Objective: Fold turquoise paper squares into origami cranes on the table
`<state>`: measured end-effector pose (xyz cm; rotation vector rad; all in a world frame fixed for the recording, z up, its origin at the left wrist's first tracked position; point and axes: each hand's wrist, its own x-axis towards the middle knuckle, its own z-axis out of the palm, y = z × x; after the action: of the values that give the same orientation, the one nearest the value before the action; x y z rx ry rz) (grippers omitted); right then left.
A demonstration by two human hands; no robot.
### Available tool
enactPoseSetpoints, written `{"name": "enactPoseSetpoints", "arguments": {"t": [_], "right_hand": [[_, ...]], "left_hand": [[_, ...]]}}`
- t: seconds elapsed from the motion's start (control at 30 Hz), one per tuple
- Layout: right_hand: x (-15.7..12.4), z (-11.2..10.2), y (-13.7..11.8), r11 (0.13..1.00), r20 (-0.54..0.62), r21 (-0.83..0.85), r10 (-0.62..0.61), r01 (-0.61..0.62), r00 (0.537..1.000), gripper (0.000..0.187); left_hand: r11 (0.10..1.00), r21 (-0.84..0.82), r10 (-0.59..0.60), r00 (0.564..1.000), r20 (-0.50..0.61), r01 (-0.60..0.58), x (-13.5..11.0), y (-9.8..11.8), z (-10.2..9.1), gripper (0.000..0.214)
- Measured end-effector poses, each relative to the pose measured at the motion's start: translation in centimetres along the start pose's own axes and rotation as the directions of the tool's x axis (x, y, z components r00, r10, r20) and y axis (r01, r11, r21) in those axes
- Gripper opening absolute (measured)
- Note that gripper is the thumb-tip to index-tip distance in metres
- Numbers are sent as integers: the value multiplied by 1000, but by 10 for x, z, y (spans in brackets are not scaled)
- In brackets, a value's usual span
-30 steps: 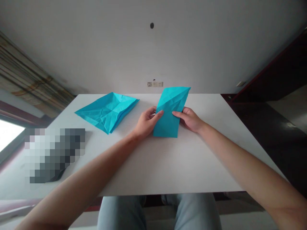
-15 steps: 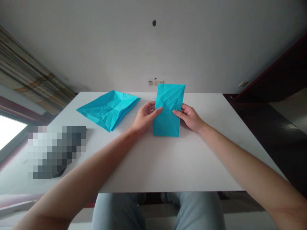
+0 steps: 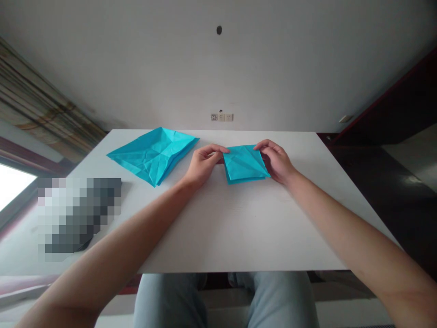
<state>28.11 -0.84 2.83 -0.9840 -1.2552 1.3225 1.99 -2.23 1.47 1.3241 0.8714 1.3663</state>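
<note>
A creased sheet of turquoise paper (image 3: 245, 163), doubled over into a squarish shape, is held between my two hands above the white table. My left hand (image 3: 204, 164) pinches its upper left corner, thumb and index finger closed on the edge. At the upper right corner, my right hand (image 3: 277, 159) grips the folded top edge; part of its fingers is behind the paper. The lower edges of the two layers lie slightly apart. Left of my left hand rests a second turquoise paper (image 3: 153, 155), crumpled with fold lines and several layers, touched by neither hand.
The white table (image 3: 246, 237) reaches to the wall at the back. A blurred-out grey object (image 3: 80, 214) lies at the table's left side. Wall sockets (image 3: 221, 117) are beyond the far edge, and a patterned curtain (image 3: 44, 95) hangs at the left.
The held paper has gone from a tall rectangle to about half its height, its upper part folded down toward me. My hands have shifted from its sides to the upper corners.
</note>
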Motion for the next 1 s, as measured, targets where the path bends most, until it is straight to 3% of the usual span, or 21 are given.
{"name": "enactPoseSetpoints", "arguments": {"t": [0.13, 0.27, 0.47, 0.6, 0.67, 0.87, 1.0], "right_hand": [[-1, 0, -1, 999, 106, 19, 27, -29, 994, 27], [0, -3, 7, 991, 231, -120, -37, 66, 972, 35], [0, -3, 8, 974, 145, -155, -142, 164, 979, 35], [-2, -4, 10, 979, 252, -152, -93, 135, 963, 38], [-1, -4, 13, 979, 283, -176, -48, 101, 958, 36], [2, -3, 12, 962, 101, -216, -148, 166, 984, 33], [4, -1, 10, 977, 53, -167, -128, 135, 990, 40]], "left_hand": [[998, 16, -58, 998, -14, 58, 0, 2, 1, 20], [994, 30, -101, 995, -3, 101, -2, 4, 1, 35], [988, 135, -98, 980, 173, 75, -9, 4, 1, 54], [977, 214, -21, 991, 129, -7, -10, 3, 2, 39], [983, 184, -10, 994, 107, -10, -10, 4, 3, 42], [993, 99, -79, 984, 163, 63, -12, 2, 7, 86], [982, 188, -24, 1000, 19, 20, -6, -2, 2, 65]]}}
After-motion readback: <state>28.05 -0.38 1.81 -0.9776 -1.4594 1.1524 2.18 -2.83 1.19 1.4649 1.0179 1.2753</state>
